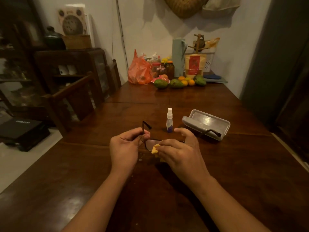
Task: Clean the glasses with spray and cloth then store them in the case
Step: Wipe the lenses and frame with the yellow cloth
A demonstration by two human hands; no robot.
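Hovering over the wooden table (234, 164), left hand (124, 148) grips glasses (150, 142), right hand (180, 153) cloth (155, 148).

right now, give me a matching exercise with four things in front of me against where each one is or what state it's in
Things
1. glasses
2. cloth
3. spray
4. case

Places or states
A. stands upright just beyond the hands
B. lies open, to the right of the spray
C. pinched in the right hand against a lens
D. held near one temple by the left hand

Pairs: 1-D, 2-C, 3-A, 4-B
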